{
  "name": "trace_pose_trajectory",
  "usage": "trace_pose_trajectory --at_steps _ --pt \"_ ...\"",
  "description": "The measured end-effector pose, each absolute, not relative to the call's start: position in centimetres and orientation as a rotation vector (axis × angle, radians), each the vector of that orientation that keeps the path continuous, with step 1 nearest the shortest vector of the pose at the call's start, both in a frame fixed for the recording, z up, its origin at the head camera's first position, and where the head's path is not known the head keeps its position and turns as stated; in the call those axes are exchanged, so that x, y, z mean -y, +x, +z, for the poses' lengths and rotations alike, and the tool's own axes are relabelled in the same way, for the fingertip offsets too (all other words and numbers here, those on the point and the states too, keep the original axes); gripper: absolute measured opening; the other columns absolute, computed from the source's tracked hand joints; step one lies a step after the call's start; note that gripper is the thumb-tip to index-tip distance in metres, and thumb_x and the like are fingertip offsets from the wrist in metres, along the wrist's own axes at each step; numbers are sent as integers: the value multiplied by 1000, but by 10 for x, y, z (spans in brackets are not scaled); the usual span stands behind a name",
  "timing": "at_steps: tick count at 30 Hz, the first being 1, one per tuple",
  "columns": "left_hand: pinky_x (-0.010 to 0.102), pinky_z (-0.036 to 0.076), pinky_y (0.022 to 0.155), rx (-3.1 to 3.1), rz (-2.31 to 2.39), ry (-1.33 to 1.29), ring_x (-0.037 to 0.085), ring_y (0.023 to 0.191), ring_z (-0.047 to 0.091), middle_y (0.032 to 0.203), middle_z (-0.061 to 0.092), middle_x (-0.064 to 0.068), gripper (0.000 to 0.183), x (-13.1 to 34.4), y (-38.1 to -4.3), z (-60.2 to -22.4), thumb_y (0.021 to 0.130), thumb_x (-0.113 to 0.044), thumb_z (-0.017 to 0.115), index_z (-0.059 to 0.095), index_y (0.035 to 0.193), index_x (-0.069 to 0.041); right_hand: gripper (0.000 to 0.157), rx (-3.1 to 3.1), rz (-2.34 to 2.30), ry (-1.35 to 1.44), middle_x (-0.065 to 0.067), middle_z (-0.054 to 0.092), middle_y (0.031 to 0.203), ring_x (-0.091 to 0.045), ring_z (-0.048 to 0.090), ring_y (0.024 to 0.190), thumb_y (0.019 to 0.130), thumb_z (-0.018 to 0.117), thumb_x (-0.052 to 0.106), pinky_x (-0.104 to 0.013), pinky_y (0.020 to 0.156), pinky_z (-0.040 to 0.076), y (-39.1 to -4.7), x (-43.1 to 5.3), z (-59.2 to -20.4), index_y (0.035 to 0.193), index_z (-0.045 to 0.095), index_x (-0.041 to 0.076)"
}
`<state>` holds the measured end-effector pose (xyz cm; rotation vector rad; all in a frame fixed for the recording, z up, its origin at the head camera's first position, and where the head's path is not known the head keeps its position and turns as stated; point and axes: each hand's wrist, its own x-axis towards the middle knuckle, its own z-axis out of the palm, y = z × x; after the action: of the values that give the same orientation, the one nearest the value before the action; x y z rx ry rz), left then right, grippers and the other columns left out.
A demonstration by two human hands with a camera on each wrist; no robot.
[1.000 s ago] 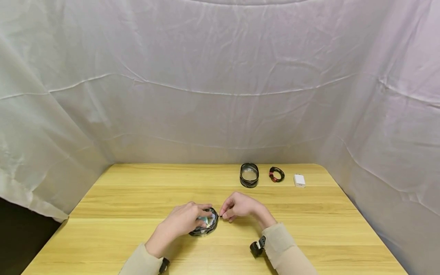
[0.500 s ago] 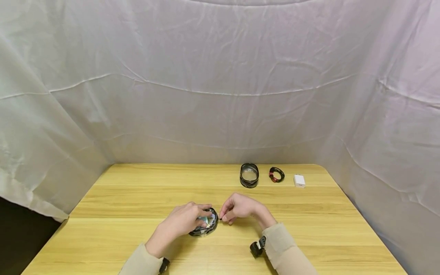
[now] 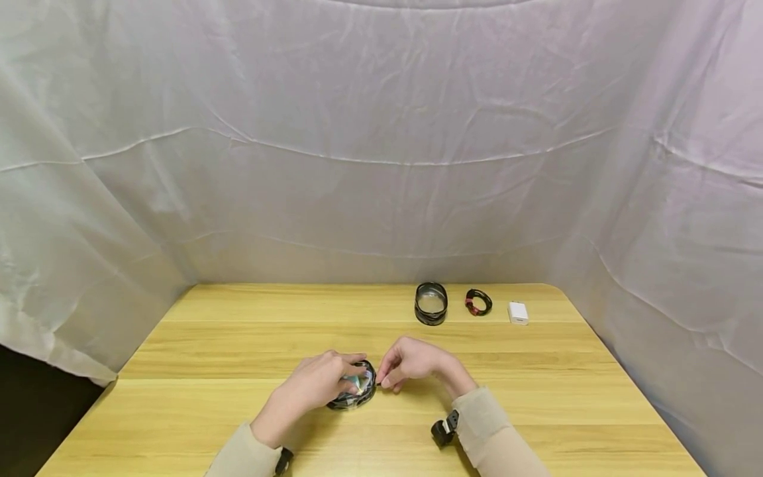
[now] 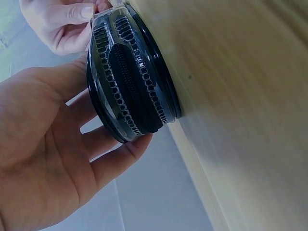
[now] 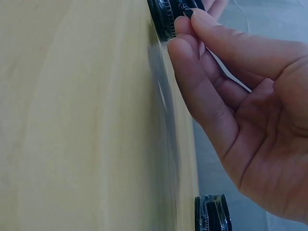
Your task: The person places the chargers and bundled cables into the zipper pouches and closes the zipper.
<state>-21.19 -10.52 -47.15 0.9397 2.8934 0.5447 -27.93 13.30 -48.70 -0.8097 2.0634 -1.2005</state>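
Observation:
A small round pouch (image 3: 365, 396) with a clear top and black piping lies on the table, something bluish showing through it. Its side, seen from the left wrist, carries a black zipper (image 4: 129, 82) between rows of honeycomb print. My left hand (image 3: 322, 379) grips the pouch from the left, fingers and thumb spread over its top and sides. At the pouch's right edge, the thumb and forefinger of my right hand (image 3: 415, 360) pinch a small black zipper pull (image 5: 186, 9).
Toward the back of the wooden table (image 3: 238, 338) stands a similar clear pouch (image 3: 431, 317) with black edges. To its right lie a coiled black cable (image 3: 487, 305) with a red tie and a white charger plug (image 3: 518, 313). Grey cloth (image 3: 381, 212) hangs behind and at both sides.
My right hand has shifted slightly toward me along the pouch's right edge, still pinching the zipper pull. The left hand and pouch have kept their place.

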Motion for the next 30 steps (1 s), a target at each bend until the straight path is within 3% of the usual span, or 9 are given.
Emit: trace_pose_trajectory --at_steps 2,5,8,12,15,18,20,23,30 --pt "19 40 44 -2892 550 937 16 97 71 147 61 5 39 105 -212 -471 90 -20 81 76 127 -11 8 -2058 -1195 -814 -13 77 85 -17 70 68 88 74 -10 -34 69 65 -279 -132 -487 92 78 -5" --pt "19 38 43 -2888 561 936 6 79 63 147 61 6 39 105 -212 -471 90 -19 80 75 127 -9 7 -2047 -1190 -825 -12 77 85 -17 70 68 88 75 -9 -33 69 65 -278 -131 -487 92 79 -4" --pt "19 35 41 -2883 569 931 5 66 55 148 60 8 39 105 -212 -471 90 -18 80 75 128 -9 5 -2041 -1194 -826 -12 77 84 -15 70 67 88 76 -8 -32 68 64 -278 -130 -488 90 79 -4" --pt "19 39 44 -2896 545 930 20 91 72 148 61 6 40 105 -211 -471 90 -20 80 75 128 -9 4 -2024 -1208 -816 -13 78 83 -14 70 67 88 77 -8 -31 67 64 -279 -129 -490 90 79 -6" --pt "19 43 48 -2905 530 931 27 115 70 148 61 5 40 104 -211 -472 90 -20 80 75 128 -9 4 -2010 -1212 -819 -13 78 83 -14 71 68 88 77 -8 -32 67 65 -279 -129 -491 90 79 -6" --pt "19 40 46 -2895 545 929 17 94 72 148 61 6 40 104 -211 -472 91 -19 80 74 129 -8 4 -2005 -1204 -830 -13 78 83 -14 71 68 88 77 -7 -32 67 65 -279 -129 -492 91 79 -6" --pt "18 37 44 -2886 561 929 8 74 63 148 60 8 40 104 -212 -472 91 -17 79 74 129 -6 3 -2007 -1200 -832 -12 78 83 -15 72 68 87 78 -7 -33 67 65 -279 -128 -492 90 80 -5" --pt "18 34 42 -2877 576 928 5 61 50 148 60 9 41 105 -212 -472 91 -17 79 73 130 -5 4 -2017 -1197 -817 -12 78 82 -15 72 67 86 79 -6 -33 66 65 -278 -127 -492 89 80 -3" --pt "18 39 45 -2884 569 937 5 76 60 148 61 9 40 105 -213 -473 92 -17 79 73 130 -5 4 -2041 -1201 -790 -12 78 80 -18 73 66 85 80 -6 -33 63 64 -273 -125 -491 86 80 -2"
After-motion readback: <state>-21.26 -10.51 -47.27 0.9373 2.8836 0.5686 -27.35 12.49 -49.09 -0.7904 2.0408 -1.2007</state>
